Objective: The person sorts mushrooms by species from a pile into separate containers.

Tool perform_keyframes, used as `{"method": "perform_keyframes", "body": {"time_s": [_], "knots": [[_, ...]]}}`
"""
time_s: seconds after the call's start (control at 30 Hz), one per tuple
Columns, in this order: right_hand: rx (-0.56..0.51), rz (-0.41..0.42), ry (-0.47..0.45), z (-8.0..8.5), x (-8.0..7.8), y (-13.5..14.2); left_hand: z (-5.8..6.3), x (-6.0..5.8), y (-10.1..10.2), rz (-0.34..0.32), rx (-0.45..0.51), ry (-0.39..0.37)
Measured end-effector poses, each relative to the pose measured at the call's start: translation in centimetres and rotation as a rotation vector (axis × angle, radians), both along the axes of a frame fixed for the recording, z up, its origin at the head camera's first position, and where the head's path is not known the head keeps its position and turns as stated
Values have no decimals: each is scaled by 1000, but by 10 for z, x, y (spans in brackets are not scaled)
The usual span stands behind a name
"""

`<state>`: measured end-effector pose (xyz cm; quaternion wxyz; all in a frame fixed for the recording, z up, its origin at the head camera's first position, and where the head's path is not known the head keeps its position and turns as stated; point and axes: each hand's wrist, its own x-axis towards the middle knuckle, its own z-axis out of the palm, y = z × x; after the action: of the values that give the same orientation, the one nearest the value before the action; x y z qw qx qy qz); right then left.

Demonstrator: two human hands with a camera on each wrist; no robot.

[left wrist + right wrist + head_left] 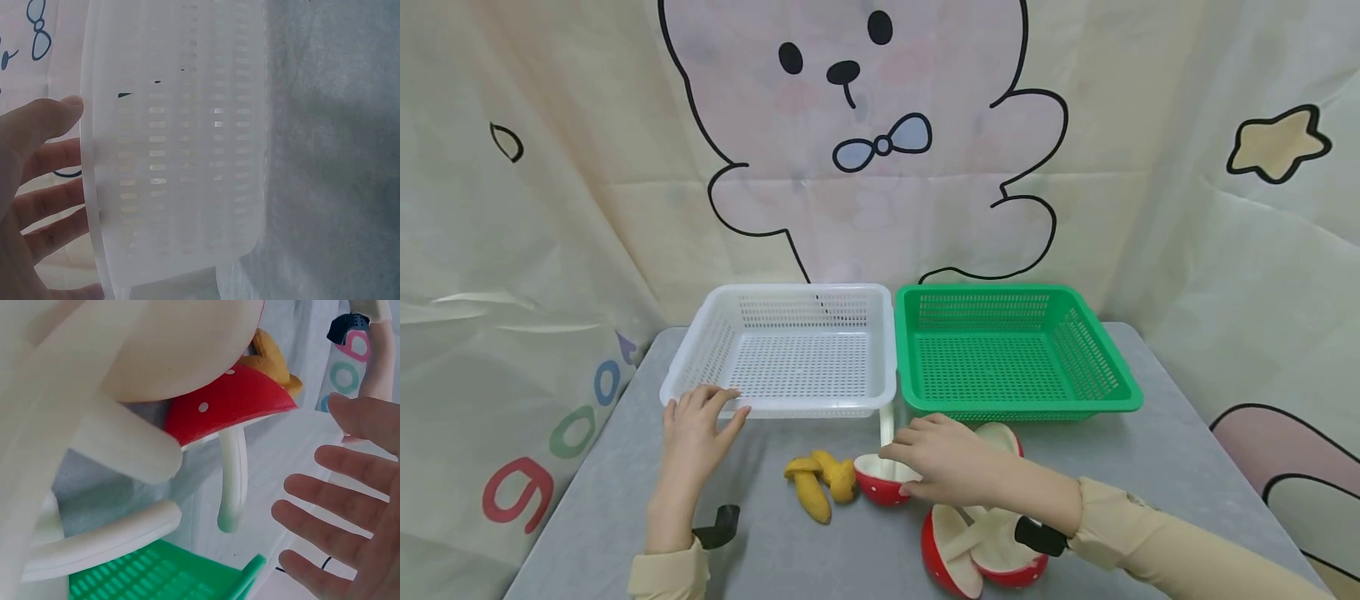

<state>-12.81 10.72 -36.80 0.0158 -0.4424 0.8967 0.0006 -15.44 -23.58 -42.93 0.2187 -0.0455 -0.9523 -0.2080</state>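
Noting a pale, creased curtain (1180,242) hanging behind the grey worktop (820,558) and along both sides. Recording a black-outlined bear figure (880,225) spanning the middle section, wearing a blue bow tie (912,133). Logging a tan star (1279,143) showing at upper right, a pink rounded shape (1285,442) lower down, and red, green, blue and purple characters (546,492) running along the lower left.

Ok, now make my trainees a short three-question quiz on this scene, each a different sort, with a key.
1. True or false: in the head view, the white basket stands left of the green basket.
2. How many yellow mushrooms show on the table? A) one B) two C) five
3. Short answer: does the right hand hold anything, and how can you tell?

Key:
1. True.
2. B.
3. No; in the right wrist view its fingers are apart with nothing between them.
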Motion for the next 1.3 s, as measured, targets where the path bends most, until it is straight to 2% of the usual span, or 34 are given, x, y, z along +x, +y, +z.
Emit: {"method": "perform_keyframes", "body": {"time_s": [0.23,0.47,0.67,0.93,1.3], "knots": [[29,16,-48,-5,-5,-10,-2,0,-1,-6,11,11],[45,8,-134,-9,-10,-19,2,-1,-1,0,-2,0],[74,30,-114,-19,-11,-26,2,-1,-1,-12,0,6],[49,33,-56,-32,-12,-30,1,0,-1,-4,11,2],[-40,-30,-174,-36,-11,-29,-1,-2,-1,3,15,-14]]}}
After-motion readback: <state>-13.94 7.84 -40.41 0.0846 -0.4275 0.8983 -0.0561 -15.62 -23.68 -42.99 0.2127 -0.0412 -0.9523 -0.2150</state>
